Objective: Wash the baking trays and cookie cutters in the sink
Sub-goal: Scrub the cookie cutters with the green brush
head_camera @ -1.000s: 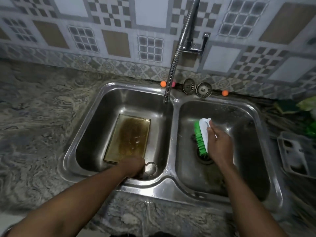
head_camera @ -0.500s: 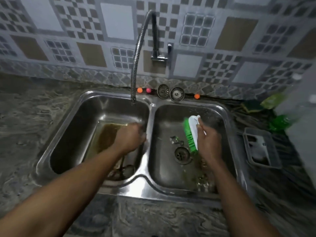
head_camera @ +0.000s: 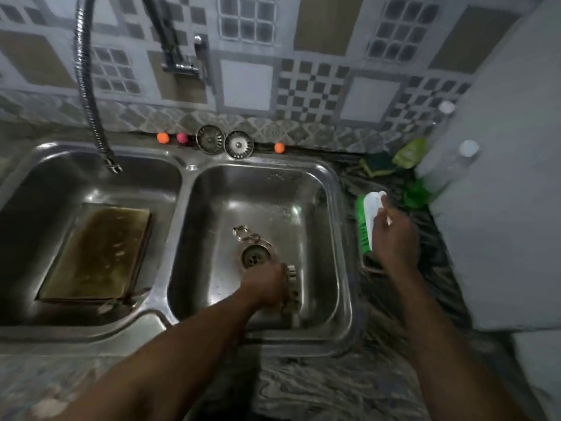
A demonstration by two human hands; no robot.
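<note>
While right hand [head_camera: 394, 238] grips brush [head_camera: 368, 214], left hand [head_camera: 265, 285] holds cookie cutters [head_camera: 292, 284].

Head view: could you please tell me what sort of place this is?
Most likely a home kitchen: a double-bowl steel sink set in a stone-patterned counter, a flexible tap on the tiled wall, and a stained baking tray lying in the left bowl.

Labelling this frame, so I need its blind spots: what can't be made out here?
Head view:
- Fingers of left hand: hidden under its back; grip on cookie cutters unclear.
- Top of faucet hose: cut off by upper edge.
- Far-right bottles: blurred.
- Beneath brush: covered by right hand.
</note>
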